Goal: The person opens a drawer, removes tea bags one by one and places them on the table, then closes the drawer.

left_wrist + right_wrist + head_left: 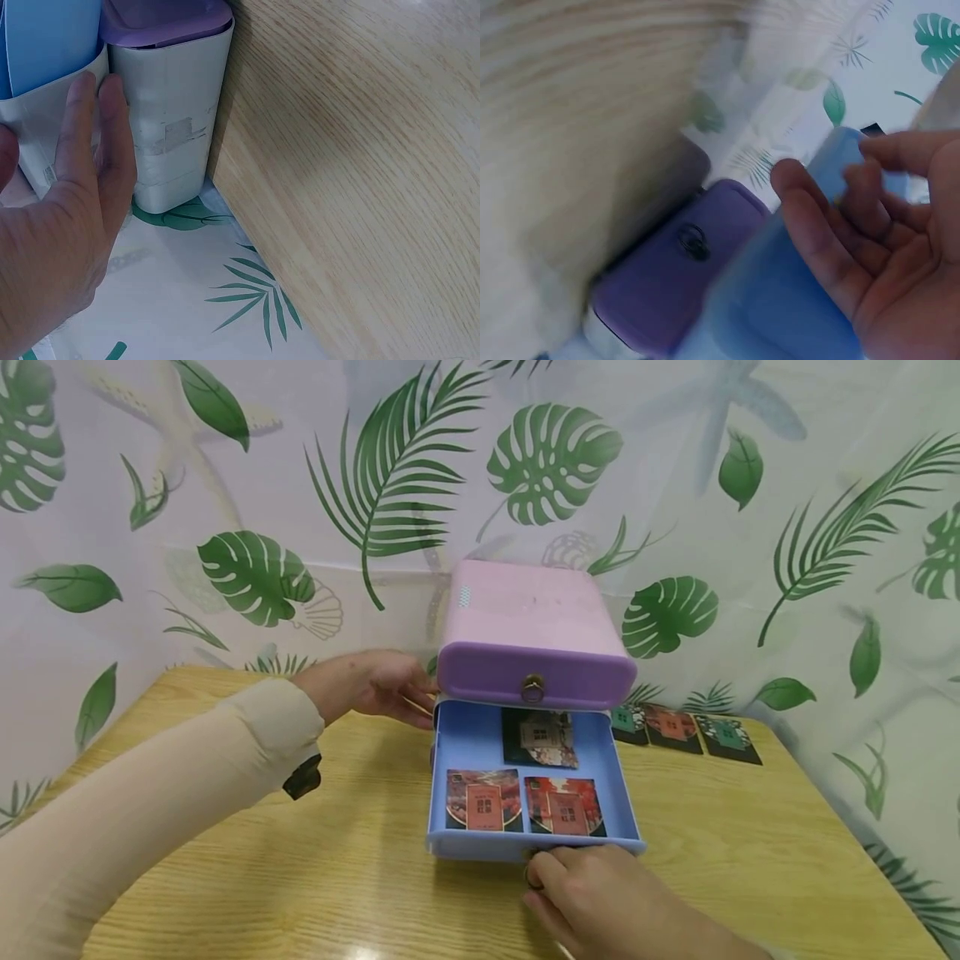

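A blue drawer is pulled out below a unit with a purple front and pink top. Inside it lie three square packets: a dark one at the back and two reddish ones, left and right. My right hand is at the middle of the drawer's front, thumb and finger pinching its small ring pull. With straight fingers my left hand touches the white side wall of the blue drawer's casing.
Three more packets, including a red-orange one, lie in a row on the wooden table right of the drawers. Another purple drawer front shows beside the blue one in the right wrist view. A leaf-patterned cloth hangs behind.
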Action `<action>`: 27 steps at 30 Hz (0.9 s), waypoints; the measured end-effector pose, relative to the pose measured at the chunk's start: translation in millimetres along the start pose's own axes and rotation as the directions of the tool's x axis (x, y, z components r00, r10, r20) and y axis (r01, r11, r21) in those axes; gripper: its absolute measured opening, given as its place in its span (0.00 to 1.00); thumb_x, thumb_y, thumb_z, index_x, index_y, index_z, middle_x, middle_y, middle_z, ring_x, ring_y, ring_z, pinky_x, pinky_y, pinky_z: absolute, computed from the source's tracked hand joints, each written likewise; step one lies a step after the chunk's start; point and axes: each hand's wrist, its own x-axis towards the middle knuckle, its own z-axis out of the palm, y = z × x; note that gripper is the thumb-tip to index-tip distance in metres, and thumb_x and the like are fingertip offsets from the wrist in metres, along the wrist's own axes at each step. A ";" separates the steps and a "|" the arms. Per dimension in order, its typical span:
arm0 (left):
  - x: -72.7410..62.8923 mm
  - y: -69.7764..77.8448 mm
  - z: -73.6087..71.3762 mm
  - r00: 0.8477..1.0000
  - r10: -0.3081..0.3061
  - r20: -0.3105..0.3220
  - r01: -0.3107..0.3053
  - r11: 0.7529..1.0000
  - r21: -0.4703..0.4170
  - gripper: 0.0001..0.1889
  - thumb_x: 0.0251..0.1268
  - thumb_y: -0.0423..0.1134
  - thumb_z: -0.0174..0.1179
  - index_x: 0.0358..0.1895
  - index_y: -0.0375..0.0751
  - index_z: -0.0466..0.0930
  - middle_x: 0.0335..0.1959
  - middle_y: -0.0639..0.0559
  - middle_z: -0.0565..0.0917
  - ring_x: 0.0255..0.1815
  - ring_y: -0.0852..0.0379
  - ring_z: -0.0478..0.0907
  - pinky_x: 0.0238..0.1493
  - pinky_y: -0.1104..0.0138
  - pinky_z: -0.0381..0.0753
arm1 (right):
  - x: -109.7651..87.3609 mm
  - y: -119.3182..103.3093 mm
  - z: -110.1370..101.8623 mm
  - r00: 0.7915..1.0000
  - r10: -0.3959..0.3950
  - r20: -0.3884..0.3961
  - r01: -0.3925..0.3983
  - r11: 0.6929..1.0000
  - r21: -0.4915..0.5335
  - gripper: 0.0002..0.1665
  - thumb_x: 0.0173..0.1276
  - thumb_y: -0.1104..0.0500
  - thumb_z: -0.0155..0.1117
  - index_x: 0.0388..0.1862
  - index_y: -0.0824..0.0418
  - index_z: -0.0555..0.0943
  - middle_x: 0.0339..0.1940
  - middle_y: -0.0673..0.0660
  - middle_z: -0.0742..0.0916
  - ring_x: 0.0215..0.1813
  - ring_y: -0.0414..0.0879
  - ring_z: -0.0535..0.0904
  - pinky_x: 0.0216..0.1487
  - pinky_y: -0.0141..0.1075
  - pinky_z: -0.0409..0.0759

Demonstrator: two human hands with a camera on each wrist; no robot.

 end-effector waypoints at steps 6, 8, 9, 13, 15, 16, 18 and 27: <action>-0.4 -0.5 0.4 1.000 -0.005 -0.006 0.005 1.000 -0.005 0.07 0.76 0.31 0.48 0.49 0.33 0.72 0.52 0.34 0.78 0.45 0.46 0.83 0.59 0.55 0.82 | -2.7 -1.0 -19.3 0.995 -0.027 0.101 0.020 0.998 0.063 0.06 0.72 0.52 0.64 0.42 0.51 0.82 0.29 0.37 0.80 0.28 0.27 0.69 0.31 0.24 0.74; -1.0 -0.4 0.0 1.000 -0.005 -0.007 0.005 1.000 0.000 0.06 0.76 0.31 0.48 0.48 0.34 0.73 0.52 0.34 0.78 0.45 0.46 0.83 0.60 0.54 0.81 | -4.1 -2.5 -28.0 0.997 -0.068 0.038 0.063 0.992 0.112 0.04 0.73 0.53 0.64 0.43 0.50 0.83 0.30 0.36 0.82 0.29 0.25 0.71 0.32 0.21 0.75; -1.5 -0.3 -0.2 1.000 -0.005 -0.007 0.005 1.000 0.002 0.06 0.76 0.31 0.48 0.48 0.34 0.73 0.52 0.34 0.78 0.45 0.47 0.83 0.60 0.54 0.81 | -5.0 -2.5 -32.1 0.995 -0.096 -0.024 0.098 0.988 0.119 0.03 0.73 0.54 0.64 0.42 0.50 0.83 0.30 0.36 0.83 0.29 0.25 0.72 0.32 0.20 0.75; -1.7 0.0 -0.8 1.000 0.001 -0.002 -0.001 1.000 0.007 0.07 0.76 0.32 0.48 0.47 0.34 0.74 0.52 0.35 0.78 0.43 0.48 0.83 0.57 0.56 0.83 | -4.8 7.4 -45.6 0.916 -0.183 -0.356 0.194 0.981 -0.003 0.06 0.74 0.53 0.62 0.38 0.50 0.84 0.30 0.39 0.86 0.30 0.26 0.75 0.31 0.18 0.75; -1.9 -0.1 -0.7 1.000 0.002 -0.003 -0.002 1.000 0.008 0.07 0.76 0.32 0.48 0.47 0.34 0.74 0.51 0.35 0.78 0.42 0.48 0.83 0.54 0.57 0.84 | -2.5 17.2 -50.1 0.869 -0.176 -0.461 0.155 0.984 -0.085 0.02 0.69 0.56 0.68 0.36 0.52 0.84 0.29 0.40 0.84 0.29 0.27 0.75 0.29 0.19 0.74; -1.9 -0.4 -0.8 1.000 0.000 -0.002 0.001 1.000 0.008 0.06 0.76 0.32 0.48 0.47 0.34 0.74 0.51 0.35 0.78 0.42 0.48 0.83 0.54 0.57 0.85 | -0.8 22.2 -51.7 0.856 -0.164 -0.489 0.128 0.986 -0.106 0.02 0.66 0.58 0.70 0.35 0.52 0.84 0.29 0.41 0.84 0.30 0.28 0.76 0.29 0.20 0.75; -2.0 -1.0 -0.4 1.000 -0.007 0.000 0.007 1.000 0.003 0.06 0.76 0.32 0.48 0.46 0.34 0.73 0.51 0.35 0.78 0.42 0.48 0.83 0.54 0.57 0.85 | 1.7 30.7 -54.6 0.862 -0.115 -0.494 0.068 0.991 -0.112 0.08 0.58 0.62 0.75 0.35 0.54 0.85 0.30 0.43 0.85 0.31 0.30 0.77 0.29 0.23 0.77; -1.1 -0.6 1.5 1.000 0.007 0.007 -0.007 1.000 0.003 0.07 0.76 0.31 0.47 0.49 0.34 0.72 0.54 0.34 0.77 0.45 0.47 0.82 0.55 0.56 0.84 | 17.4 52.6 -58.2 0.986 0.140 -0.088 -0.142 0.990 -0.011 0.38 0.54 0.54 0.81 0.64 0.56 0.76 0.56 0.53 0.83 0.56 0.48 0.81 0.54 0.49 0.83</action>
